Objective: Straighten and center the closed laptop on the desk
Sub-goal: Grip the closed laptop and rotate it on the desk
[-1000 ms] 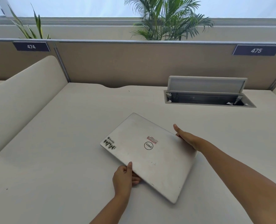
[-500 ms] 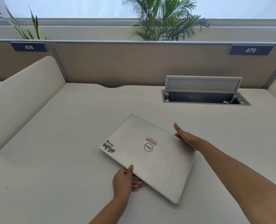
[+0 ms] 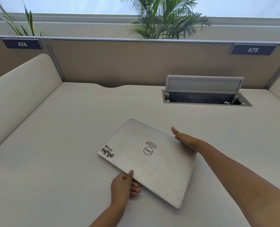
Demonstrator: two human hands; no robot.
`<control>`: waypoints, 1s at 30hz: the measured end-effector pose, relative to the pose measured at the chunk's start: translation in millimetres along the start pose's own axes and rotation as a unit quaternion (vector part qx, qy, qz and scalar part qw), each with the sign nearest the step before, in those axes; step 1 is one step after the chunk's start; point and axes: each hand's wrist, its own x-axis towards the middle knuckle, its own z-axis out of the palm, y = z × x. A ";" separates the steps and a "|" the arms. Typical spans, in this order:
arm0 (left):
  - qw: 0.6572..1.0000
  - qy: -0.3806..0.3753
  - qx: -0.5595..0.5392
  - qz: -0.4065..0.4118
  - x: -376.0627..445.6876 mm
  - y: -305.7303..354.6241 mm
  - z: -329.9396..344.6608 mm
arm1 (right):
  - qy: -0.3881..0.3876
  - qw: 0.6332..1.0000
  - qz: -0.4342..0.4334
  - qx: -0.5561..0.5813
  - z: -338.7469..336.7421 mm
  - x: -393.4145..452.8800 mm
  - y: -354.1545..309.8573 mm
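1. Lying askew on the desk (image 3: 54,145), the closed laptop (image 3: 152,163) sits between the two hands, its edges slanted against the desk's back edge
2. The left hand (image 3: 123,187) grips the near long edge: thumb (image 3: 130,175) on the lid, fingers (image 3: 135,188) curled beneath
3. The right hand (image 3: 185,139) presses flat and extended against the far right edge, thumb raised; fingers behind it are hidden
4. Beyond the right fingertips, well apart, a cable hatch (image 3: 205,97) stands open near the partition (image 3: 119,63)
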 end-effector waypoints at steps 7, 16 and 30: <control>1.000 -0.008 0.018 0.003 1.1 0.3 -0.8 | 0.028 0.991 -0.084 -0.096 1.5 4.3 7.9; 0.999 -0.026 0.032 0.015 1.9 0.7 -2.7 | 0.047 0.981 -0.110 -0.151 3.0 6.5 10.1; 0.984 -0.118 0.128 -0.028 17.2 4.8 -18.0 | 0.116 0.970 -0.111 -0.184 11.6 -2.1 9.4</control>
